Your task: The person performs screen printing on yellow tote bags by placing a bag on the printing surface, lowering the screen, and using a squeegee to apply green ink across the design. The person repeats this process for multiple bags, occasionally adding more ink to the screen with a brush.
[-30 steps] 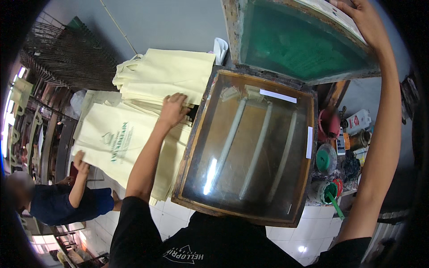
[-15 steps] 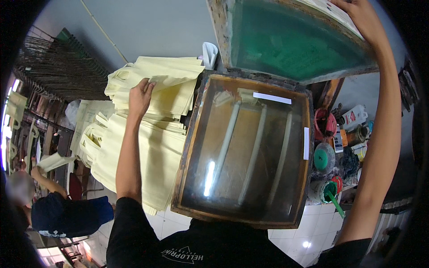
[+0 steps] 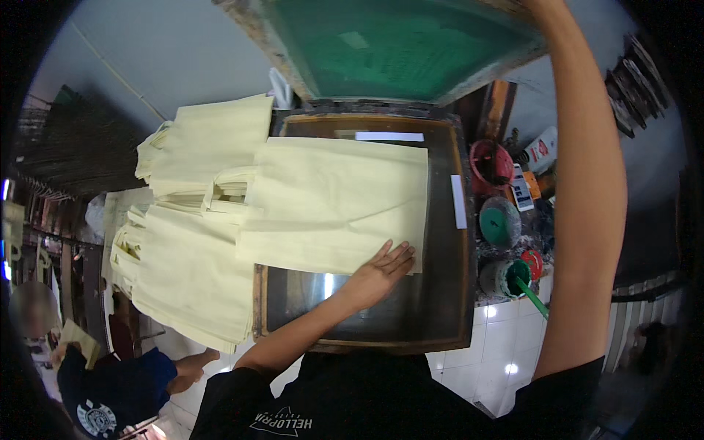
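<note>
A pale yellow fabric bag [image 3: 330, 191] lies across the framed glass-topped table [image 3: 367, 312], its handles to the left and a crease running toward its right edge. My left hand [image 3: 381, 275] rests flat on the bag's near right corner, fingers stretched out. Above the table's far edge, a green-meshed printing screen [image 3: 396, 55] stands tilted up. My right hand [image 3: 541, 9] is at the raised side of the screen, holding it; the picture's upper edge cuts off most of its fingers.
Two stacks of yellow bags, a far one [image 3: 220, 143] and a near one [image 3: 191, 271], lie left of the table. Right of it are a red bowl [image 3: 491, 163], a phone [image 3: 521, 189] and a green paint tub [image 3: 506, 279]. Another person [image 3: 110, 389] works at far left.
A bag has come from the far stack onto the glass, which was bare. My left hand has moved right, from the stack to the bag's corner. The screen remains raised.
</note>
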{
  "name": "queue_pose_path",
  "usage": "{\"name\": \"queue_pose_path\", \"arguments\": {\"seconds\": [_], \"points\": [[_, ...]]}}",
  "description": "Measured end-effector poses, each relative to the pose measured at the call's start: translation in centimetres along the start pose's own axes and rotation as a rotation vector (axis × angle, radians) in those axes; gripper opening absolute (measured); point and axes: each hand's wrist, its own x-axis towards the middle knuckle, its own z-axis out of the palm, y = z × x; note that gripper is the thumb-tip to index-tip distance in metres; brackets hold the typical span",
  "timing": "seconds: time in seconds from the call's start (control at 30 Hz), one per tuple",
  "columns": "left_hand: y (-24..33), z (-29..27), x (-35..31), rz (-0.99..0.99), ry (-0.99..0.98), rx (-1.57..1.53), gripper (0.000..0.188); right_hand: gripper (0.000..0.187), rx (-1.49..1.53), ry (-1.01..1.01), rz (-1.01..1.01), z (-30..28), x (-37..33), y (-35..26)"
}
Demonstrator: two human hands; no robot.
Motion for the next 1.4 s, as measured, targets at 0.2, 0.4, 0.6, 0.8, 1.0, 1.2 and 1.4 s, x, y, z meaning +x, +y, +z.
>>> {"name": "queue_pose_path", "arguments": {"seconds": [0.2, 0.4, 0.6, 0.8, 1.0, 1.2, 1.4], "points": [[4.7, 2.5, 5.1, -0.069, 0.07, -0.062, 0.045, 0.045, -0.005, -0.076, -0.038, -0.4, -0.3, 0.2], [-1.0, -0.1, 13.1, -0.243, 0.169, -0.169, 0.053, 0.042, -0.007, -0.067, -0.116, -0.9, -1.3, 0.1], [-7.1, 0.1, 20.0, -0.607, -0.247, 0.178, 0.085, 0.039, 0.01, -0.103, -0.11, -1.0, -1.9, -0.4], [-7.2, 0.6, 21.2, -0.645, -0.254, 0.174, 0.095, 0.037, -0.048, -0.074, -0.048, -0.2, -1.0, -0.4], [-6.3, -0.1, 21.9, -0.736, -0.264, 0.127, 0.096, 0.034, 0.024, -0.057, -0.094, -0.8, -1.7, -0.4], [-6.1, -0.3, 22.8, -0.821, -0.323, 0.085, 0.1, 0.032, 0.033, -0.085, -0.128, -0.5, -1.1, -0.2], [-6.1, -0.9, 24.2, -0.85, -0.403, 0.089, 0.105, 0.03, 0.057, -0.062, -0.119, -0.6, -1.8, -0.2]]}}
